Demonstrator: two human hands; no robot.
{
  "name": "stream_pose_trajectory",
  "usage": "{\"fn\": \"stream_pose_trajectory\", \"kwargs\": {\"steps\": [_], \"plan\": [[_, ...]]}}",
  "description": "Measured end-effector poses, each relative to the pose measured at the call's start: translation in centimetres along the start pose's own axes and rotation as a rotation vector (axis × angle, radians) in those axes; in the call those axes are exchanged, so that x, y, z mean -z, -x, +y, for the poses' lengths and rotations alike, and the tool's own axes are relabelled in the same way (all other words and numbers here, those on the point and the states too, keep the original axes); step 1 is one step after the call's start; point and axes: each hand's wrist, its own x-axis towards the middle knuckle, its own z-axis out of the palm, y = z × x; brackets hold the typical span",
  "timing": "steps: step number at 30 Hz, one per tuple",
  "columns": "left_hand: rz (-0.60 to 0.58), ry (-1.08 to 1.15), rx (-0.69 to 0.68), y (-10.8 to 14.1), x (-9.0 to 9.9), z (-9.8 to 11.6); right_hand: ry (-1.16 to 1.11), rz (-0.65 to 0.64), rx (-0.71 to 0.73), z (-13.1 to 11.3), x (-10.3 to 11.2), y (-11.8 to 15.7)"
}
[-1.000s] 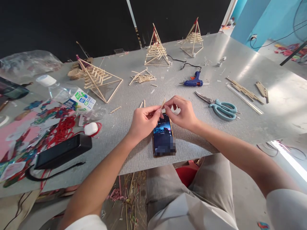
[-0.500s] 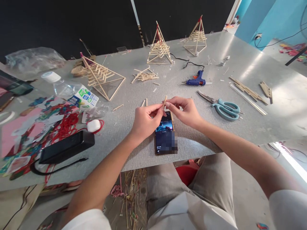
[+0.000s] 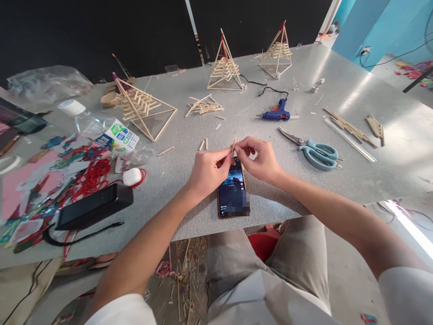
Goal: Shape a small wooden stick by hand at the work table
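Between the fingertips of my left hand is a short wooden stick, pinched with its upper end pointing up. My right hand is closed in a pinch at the same stick, its thumb and forefinger touching or very near its side. Both hands are above the top end of a lit smartphone lying on the table. Two short stick pieces are just beyond my left hand. A pile of sticks lies farther back.
Stick pyramids stand at the back of the grey table. Right of my hands lie a blue glue gun, scissors and more sticks. On the left are a plastic bottle, red cord and a black device.
Both hands stay over the phone with the stick between them. My left hand has shifted slightly right, and the right-hand fingers have curled a little more.
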Motion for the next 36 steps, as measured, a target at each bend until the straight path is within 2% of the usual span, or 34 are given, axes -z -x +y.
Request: {"fn": "stream_pose_trajectory", "kwargs": {"steps": [6, 10, 13, 17, 21, 24, 26, 28, 32, 36], "plan": [[-0.025, 0.061, 0.030, -0.1, 0.1, 0.3, 0.006, 0.040, 0.046, 0.1, -0.1, -0.1], [-0.048, 0.314, 0.126, -0.3, 0.8, 0.5, 0.012, 0.047, 0.062, 0.1, 0.4, -0.6], [-0.108, 0.516, 0.202, -0.4, 1.4, 0.8, 0.027, 0.127, 0.082, 0.6, 1.2, -1.2], [-0.144, 0.695, 0.296, -0.5, 1.5, 0.7, 0.054, 0.179, 0.019, 2.1, 1.9, -1.8], [-0.147, 0.718, 0.358, -0.5, 1.2, 0.3, 0.210, 0.052, -0.001, 3.6, 2.3, -2.1], [-0.113, 0.715, 0.377, -0.6, 1.5, 0.3, 0.409, -0.082, -0.010, 4.6, 2.8, -2.0], [-0.079, 0.725, 0.387, -0.8, 2.0, 0.4, 0.483, -0.125, -0.001, 5.0, 3.0, -1.8], [-0.027, 0.749, 0.401, -1.3, 2.6, 0.3, 0.487, -0.132, 0.061, 5.2, 2.9, -1.6], [-0.007, 0.745, 0.457, -2.3, 4.2, -0.9, 0.443, -0.184, 0.199, 4.4, 2.5, -0.9], [0.213, 0.592, 0.379, -1.5, 4.9, -3.0, 0.401, -0.283, 0.233, 2.6, 2.4, -0.4]]}}
